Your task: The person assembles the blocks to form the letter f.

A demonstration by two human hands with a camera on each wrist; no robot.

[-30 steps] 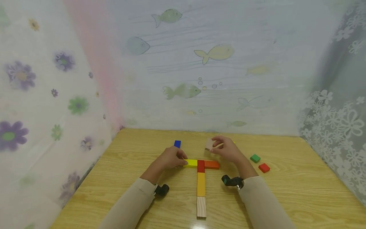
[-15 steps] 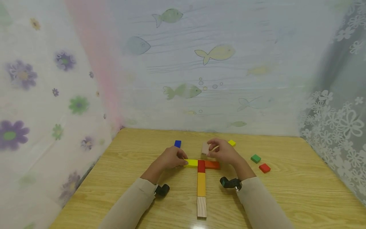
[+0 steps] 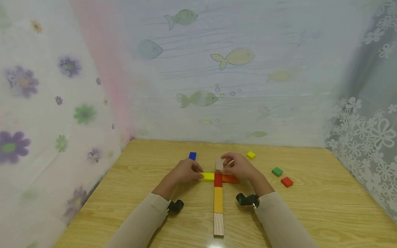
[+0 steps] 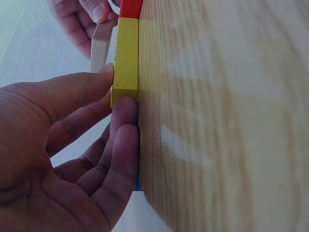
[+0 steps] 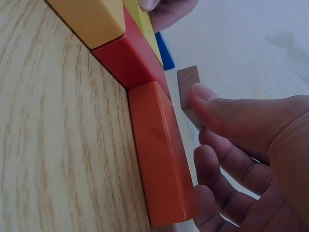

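Observation:
Wooden blocks form a cross shape on the table. At its centre lies a red block (image 3: 218,180), with an orange block (image 3: 230,178) to its right and a yellow block (image 3: 207,177) to its left. My left hand (image 3: 185,170) pinches the outer end of the yellow block between thumb and fingers. A plain wooden block (image 3: 219,164) is pinched by my right hand (image 3: 239,166) just behind the red one; the right wrist view shows a small gap between them. Toward me run an amber block (image 3: 218,199) and another plain wooden block (image 3: 218,224).
A blue block (image 3: 192,156) lies behind my left hand, partly hidden by it. To the right are a small yellow block (image 3: 251,155), a green block (image 3: 277,171) and a small red block (image 3: 286,182). Printed fabric stands behind the wooden table (image 3: 325,206).
My right hand has brought the plain wooden block leftward and nearer, to just behind the red block, uncovering the small yellow block. The left hand stays at the long yellow block.

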